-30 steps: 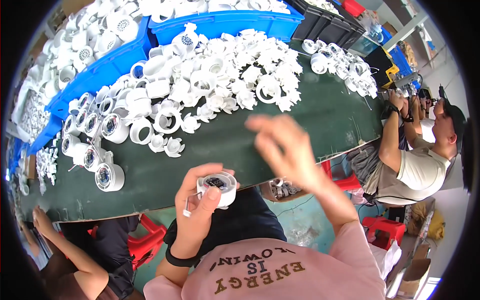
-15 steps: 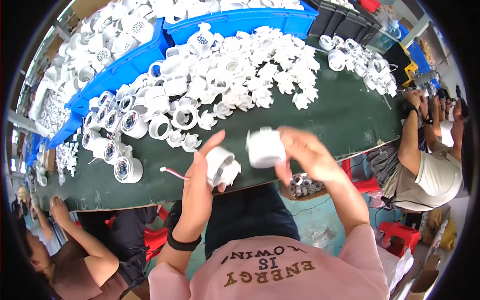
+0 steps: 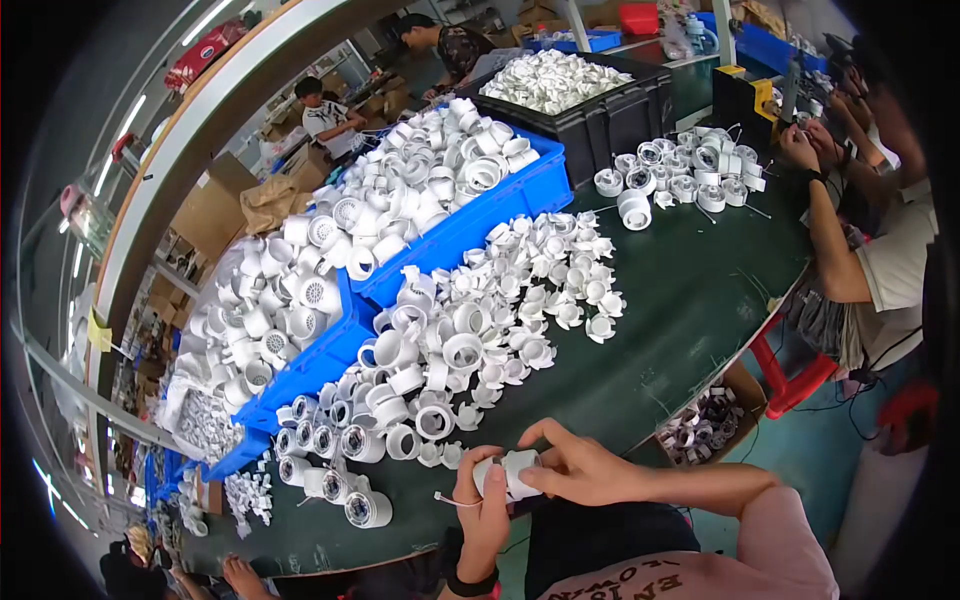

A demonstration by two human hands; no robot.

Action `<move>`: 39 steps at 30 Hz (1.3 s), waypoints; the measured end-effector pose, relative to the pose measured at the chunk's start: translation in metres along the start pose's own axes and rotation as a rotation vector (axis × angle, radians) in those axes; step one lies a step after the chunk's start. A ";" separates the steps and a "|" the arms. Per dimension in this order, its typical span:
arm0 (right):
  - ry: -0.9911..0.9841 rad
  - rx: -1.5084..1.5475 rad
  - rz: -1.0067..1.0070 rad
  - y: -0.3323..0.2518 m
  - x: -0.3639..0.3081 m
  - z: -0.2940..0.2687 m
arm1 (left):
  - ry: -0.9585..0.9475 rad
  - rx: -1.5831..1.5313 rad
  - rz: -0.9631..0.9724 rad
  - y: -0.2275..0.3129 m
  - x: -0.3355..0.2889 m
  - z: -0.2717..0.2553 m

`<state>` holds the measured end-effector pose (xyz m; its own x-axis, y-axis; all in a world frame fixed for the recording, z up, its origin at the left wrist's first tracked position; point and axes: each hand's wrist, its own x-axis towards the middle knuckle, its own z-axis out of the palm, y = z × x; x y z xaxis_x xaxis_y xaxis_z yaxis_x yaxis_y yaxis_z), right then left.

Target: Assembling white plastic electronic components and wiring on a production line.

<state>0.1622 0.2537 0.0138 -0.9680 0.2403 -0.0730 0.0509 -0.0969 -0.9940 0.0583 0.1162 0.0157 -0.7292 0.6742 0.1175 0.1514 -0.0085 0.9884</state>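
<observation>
Just past the table's front edge, my left hand (image 3: pixel 484 524) is closed round a white plastic housing (image 3: pixel 488 474) with a thin wire (image 3: pixel 456 502) trailing from it to the left. My right hand (image 3: pixel 585 467) grips a white round cap (image 3: pixel 521 473) between thumb and fingers. Cap and housing are held end to end; whether they are joined or merely touching I cannot tell. On the table to their left stand several white units with round dark-centred faces (image 3: pixel 367 508). Beyond my hands lie loose white rings (image 3: pixel 434 421) and white petal-shaped parts (image 3: pixel 535 352).
Blue bins (image 3: pixel 555 168) heaped with white housings line the back, beside a black crate (image 3: pixel 640 125) of small white parts. More wired units (image 3: pixel 700 170) lie far right, near a co-worker's arm (image 3: pixel 840 240). A cardboard box (image 3: pixel 750 395) of parts sits below the table edge.
The view has tilted up and shows more of the room. My hands have come together, bringing the cap from apart on the right up against the housing in my left hand.
</observation>
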 end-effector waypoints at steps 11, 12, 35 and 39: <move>0.093 -0.257 -0.280 -0.002 0.002 -0.005 | -0.015 -0.034 -0.132 -0.002 0.013 -0.005; 0.107 -0.242 -0.284 -0.003 0.004 -0.008 | -0.017 -0.070 -0.159 0.003 0.015 -0.004; 0.023 -0.299 -0.299 0.005 0.002 0.000 | -0.032 0.111 0.034 -0.010 0.012 -0.003; 0.040 -0.383 -0.360 0.008 0.005 0.000 | -0.027 0.106 0.038 -0.005 0.009 0.000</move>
<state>0.1581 0.2537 0.0058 -0.9311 0.2303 0.2829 -0.1898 0.3564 -0.9149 0.0505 0.1224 0.0121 -0.7032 0.6948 0.1507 0.2493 0.0424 0.9675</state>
